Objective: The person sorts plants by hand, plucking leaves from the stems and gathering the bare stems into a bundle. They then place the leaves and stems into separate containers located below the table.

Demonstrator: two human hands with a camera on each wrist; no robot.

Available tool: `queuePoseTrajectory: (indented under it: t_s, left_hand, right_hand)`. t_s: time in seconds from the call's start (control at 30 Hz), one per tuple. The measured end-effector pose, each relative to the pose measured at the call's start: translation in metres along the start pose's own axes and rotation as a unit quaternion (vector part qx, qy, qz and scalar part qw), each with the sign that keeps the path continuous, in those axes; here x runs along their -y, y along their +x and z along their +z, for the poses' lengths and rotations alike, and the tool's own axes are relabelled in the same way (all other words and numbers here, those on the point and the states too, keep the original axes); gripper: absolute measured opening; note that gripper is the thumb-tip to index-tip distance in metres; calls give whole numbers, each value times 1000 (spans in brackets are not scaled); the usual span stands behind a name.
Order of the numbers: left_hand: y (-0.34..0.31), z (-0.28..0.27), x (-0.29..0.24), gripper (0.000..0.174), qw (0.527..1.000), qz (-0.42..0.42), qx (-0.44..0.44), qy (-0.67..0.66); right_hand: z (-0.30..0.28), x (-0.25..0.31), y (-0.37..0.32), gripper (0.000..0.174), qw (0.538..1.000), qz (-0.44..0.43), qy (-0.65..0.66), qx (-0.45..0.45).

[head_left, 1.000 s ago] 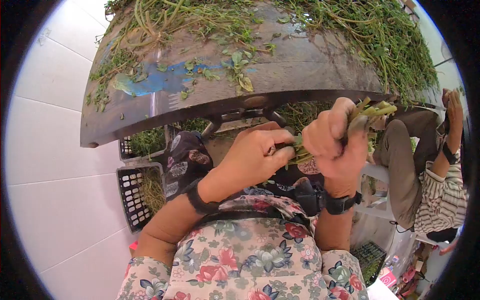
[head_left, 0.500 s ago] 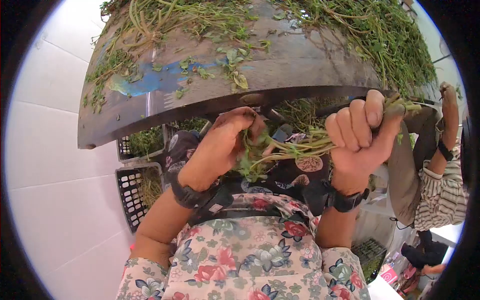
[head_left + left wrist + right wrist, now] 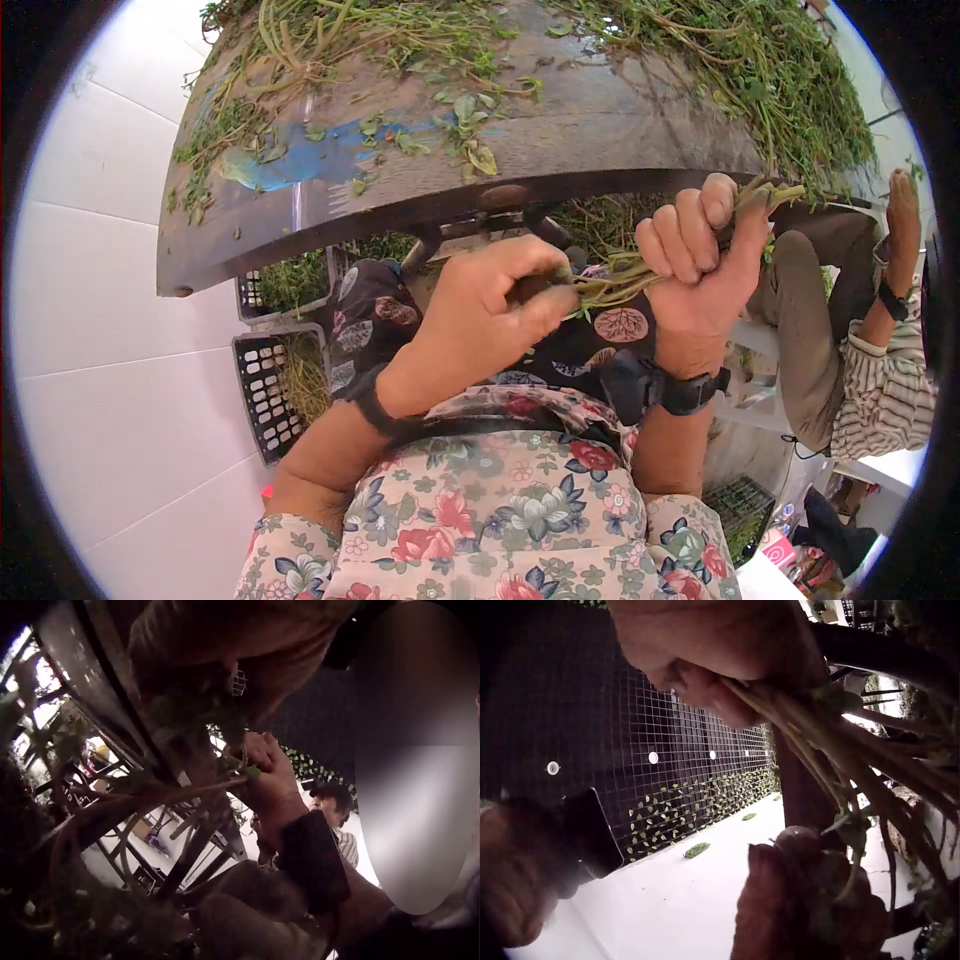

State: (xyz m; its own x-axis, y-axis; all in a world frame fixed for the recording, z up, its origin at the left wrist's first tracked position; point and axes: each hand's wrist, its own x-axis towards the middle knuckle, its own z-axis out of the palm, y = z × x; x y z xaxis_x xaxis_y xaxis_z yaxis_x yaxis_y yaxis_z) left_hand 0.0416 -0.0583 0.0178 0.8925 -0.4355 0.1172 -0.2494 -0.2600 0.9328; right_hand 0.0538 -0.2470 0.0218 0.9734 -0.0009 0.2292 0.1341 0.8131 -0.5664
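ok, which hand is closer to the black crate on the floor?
Left. The left hand pinches the stems above and right of the crate; the right hand grips them farther right.

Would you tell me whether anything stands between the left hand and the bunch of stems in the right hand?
Nothing visible does: the left hand pinches one end of the stems, which the right hand grips.

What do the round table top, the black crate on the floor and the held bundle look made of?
Table top: probably wood, dull grey-brown, worn, with a scuffed blue paint patch.
Black crate: likely moulded plastic, matt, regular grid of holes.
Stems: fresh plant matter, pale green and fibrous, gripped in the right hand, pinched by the left hand.
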Motion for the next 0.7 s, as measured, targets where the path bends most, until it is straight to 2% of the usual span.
queuePoseTrajectory:
  t_s: [0.03, 0.13, 0.27, 0.37, 0.47, 0.57, 0.7]
  left_hand:
    - [0, 3, 3, 24, 999, 45, -8, 12]
    - [0, 8, 7, 29, 989, 91, 20, 118]
    - [-4, 11, 16, 26, 978, 112, 43, 168]
    - [-2, 13, 18, 22, 993, 109, 11, 36]
    - [-1, 15, 18, 22, 994, 107, -13, 38]
    - [-2, 11, 16, 20, 996, 71, 11, 51]
    - [-2, 10, 18, 16, 996, 80, 26, 30]
  right_hand:
    - [1, -1, 0, 37, 1000, 1, -1, -2]
    - [2, -3, 1, 37, 1000, 1, -2, 1]
    - [4, -3, 1, 37, 1000, 4, 4, 1]
    - [3, -4, 0, 37, 1000, 8, 6, -16]
    - [4, -6, 0, 36, 999, 20, -3, -25]
    - [1, -8, 0, 35, 999, 23, -12, -19]
    - [2, -9, -2, 35, 999, 29, -21, -40]
